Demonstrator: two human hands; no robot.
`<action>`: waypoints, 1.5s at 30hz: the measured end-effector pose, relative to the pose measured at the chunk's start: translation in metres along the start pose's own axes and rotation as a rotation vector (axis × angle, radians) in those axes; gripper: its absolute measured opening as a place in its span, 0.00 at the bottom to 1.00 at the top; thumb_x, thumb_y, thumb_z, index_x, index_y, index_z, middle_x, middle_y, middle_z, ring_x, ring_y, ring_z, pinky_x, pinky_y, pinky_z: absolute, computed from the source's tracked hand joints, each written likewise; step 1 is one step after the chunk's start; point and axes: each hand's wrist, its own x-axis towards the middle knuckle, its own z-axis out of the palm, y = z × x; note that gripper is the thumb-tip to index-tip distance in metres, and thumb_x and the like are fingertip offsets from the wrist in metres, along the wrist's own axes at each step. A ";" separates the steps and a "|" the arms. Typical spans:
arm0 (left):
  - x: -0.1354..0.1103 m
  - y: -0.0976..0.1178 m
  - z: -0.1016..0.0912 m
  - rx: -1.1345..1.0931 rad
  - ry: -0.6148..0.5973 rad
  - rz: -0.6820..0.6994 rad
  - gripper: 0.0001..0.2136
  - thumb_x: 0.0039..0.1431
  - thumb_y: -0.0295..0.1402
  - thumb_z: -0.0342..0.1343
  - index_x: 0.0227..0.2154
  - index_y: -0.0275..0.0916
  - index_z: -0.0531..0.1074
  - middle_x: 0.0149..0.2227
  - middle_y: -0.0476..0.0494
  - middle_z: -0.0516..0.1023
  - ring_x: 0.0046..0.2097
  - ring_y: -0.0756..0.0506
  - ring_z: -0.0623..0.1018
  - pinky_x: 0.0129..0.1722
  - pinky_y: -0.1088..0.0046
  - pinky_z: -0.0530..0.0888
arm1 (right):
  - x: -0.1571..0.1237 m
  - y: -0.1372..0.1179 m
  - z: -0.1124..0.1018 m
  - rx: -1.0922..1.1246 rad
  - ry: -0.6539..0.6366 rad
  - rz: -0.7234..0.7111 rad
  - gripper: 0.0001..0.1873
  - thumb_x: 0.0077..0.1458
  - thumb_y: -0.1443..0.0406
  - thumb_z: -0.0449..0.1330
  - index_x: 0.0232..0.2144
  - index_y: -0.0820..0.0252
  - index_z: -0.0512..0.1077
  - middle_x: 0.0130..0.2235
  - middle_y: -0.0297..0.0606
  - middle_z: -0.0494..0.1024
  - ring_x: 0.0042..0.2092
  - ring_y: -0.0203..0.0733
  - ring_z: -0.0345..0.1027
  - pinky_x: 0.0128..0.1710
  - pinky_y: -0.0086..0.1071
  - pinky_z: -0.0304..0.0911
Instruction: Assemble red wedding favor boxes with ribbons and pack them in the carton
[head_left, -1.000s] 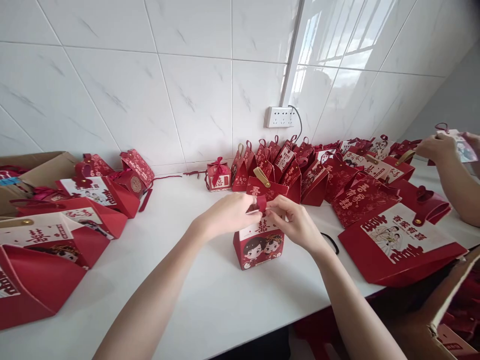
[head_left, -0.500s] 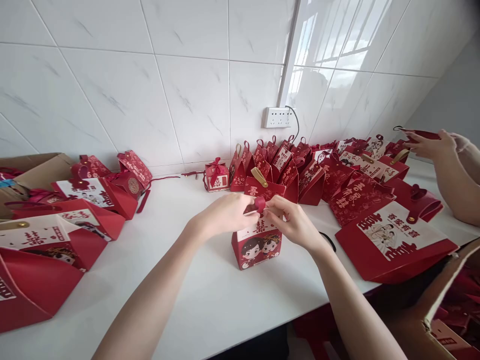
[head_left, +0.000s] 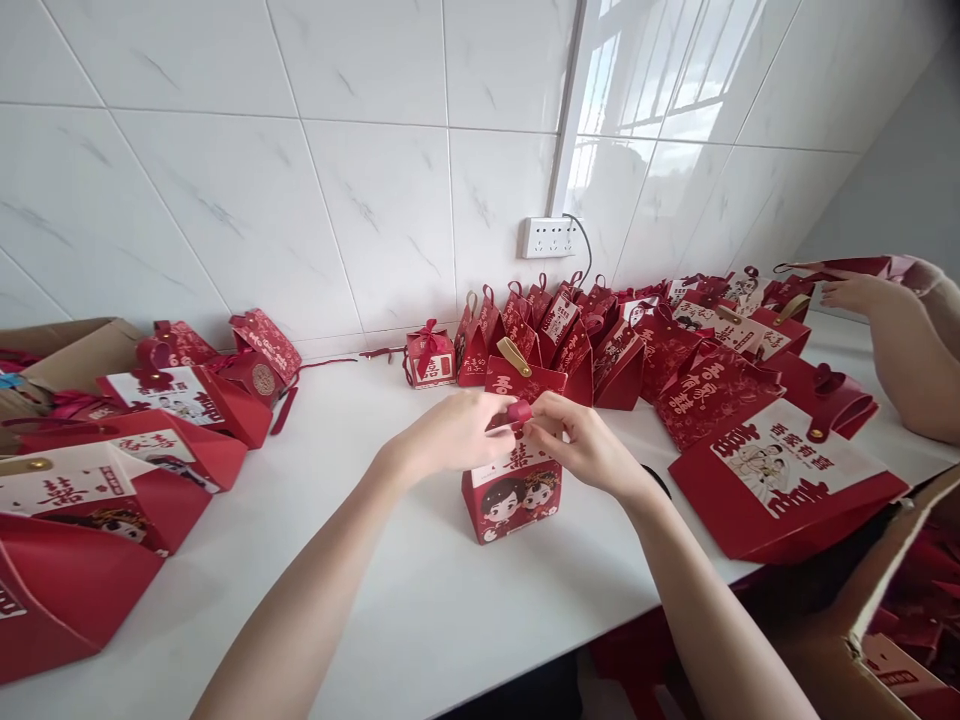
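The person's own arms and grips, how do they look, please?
The left forearm and right forearm are bare; no sleeve, watch or bracelet shows. The left grip and right grip are ungloved human hands; no ring or marking is visible.

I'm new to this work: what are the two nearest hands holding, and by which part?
The left hand and right hand hold a box by its top strap.

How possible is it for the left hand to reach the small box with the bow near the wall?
Probably yes: nothing seems to stand between the left hand and the small bow-tied box. That hand, however, is at the strap of the couple-print box, so it may need freeing first.
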 end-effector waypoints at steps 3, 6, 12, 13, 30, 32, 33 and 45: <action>0.001 0.000 0.002 0.022 0.002 -0.002 0.05 0.49 0.30 0.47 0.22 0.40 0.56 0.24 0.50 0.65 0.27 0.49 0.65 0.28 0.73 0.58 | 0.000 0.001 0.000 -0.028 -0.004 -0.013 0.07 0.57 0.68 0.52 0.31 0.58 0.70 0.29 0.33 0.67 0.29 0.34 0.62 0.28 0.28 0.59; 0.000 -0.001 0.002 0.013 -0.001 -0.055 0.06 0.50 0.31 0.48 0.22 0.40 0.56 0.25 0.50 0.66 0.26 0.49 0.65 0.27 0.73 0.58 | 0.000 0.001 0.000 -0.017 -0.001 -0.010 0.07 0.57 0.66 0.52 0.30 0.58 0.69 0.29 0.33 0.67 0.29 0.34 0.61 0.27 0.27 0.59; -0.002 0.000 0.001 -0.002 0.013 -0.115 0.07 0.52 0.34 0.49 0.22 0.40 0.58 0.24 0.49 0.66 0.25 0.50 0.63 0.25 0.72 0.57 | -0.001 0.001 0.002 0.011 0.019 0.009 0.08 0.57 0.65 0.53 0.27 0.58 0.68 0.29 0.33 0.67 0.28 0.34 0.62 0.27 0.27 0.60; -0.002 0.000 0.000 0.005 0.014 -0.119 0.08 0.52 0.34 0.49 0.21 0.40 0.58 0.24 0.49 0.65 0.25 0.50 0.62 0.25 0.72 0.56 | 0.000 0.001 0.002 0.009 0.019 0.010 0.08 0.57 0.65 0.53 0.27 0.58 0.68 0.30 0.33 0.67 0.28 0.34 0.62 0.27 0.28 0.60; -0.012 0.023 0.005 0.355 0.081 -0.071 0.10 0.54 0.31 0.45 0.18 0.40 0.54 0.24 0.41 0.73 0.29 0.42 0.74 0.23 0.68 0.55 | -0.002 0.002 0.006 -0.048 0.031 -0.052 0.14 0.60 0.59 0.51 0.24 0.56 0.64 0.25 0.32 0.64 0.25 0.36 0.60 0.22 0.28 0.59; -0.012 0.021 0.003 0.339 0.079 -0.063 0.11 0.54 0.30 0.45 0.18 0.40 0.54 0.23 0.42 0.72 0.28 0.44 0.73 0.23 0.68 0.55 | -0.003 0.004 0.006 -0.050 0.018 -0.052 0.14 0.60 0.58 0.51 0.24 0.56 0.63 0.25 0.32 0.63 0.25 0.36 0.58 0.22 0.28 0.59; -0.012 0.019 0.002 0.325 0.071 -0.063 0.11 0.55 0.30 0.45 0.19 0.40 0.54 0.22 0.42 0.71 0.27 0.44 0.73 0.23 0.69 0.55 | -0.003 0.005 0.006 -0.052 0.015 -0.051 0.15 0.60 0.58 0.51 0.23 0.56 0.63 0.25 0.32 0.63 0.25 0.35 0.58 0.22 0.28 0.58; -0.006 0.008 -0.004 0.166 -0.026 -0.083 0.07 0.52 0.35 0.47 0.22 0.40 0.63 0.20 0.50 0.68 0.22 0.50 0.63 0.22 0.72 0.56 | -0.005 -0.003 0.006 -0.022 0.055 0.060 0.11 0.54 0.67 0.53 0.21 0.58 0.57 0.26 0.29 0.59 0.27 0.32 0.54 0.26 0.26 0.52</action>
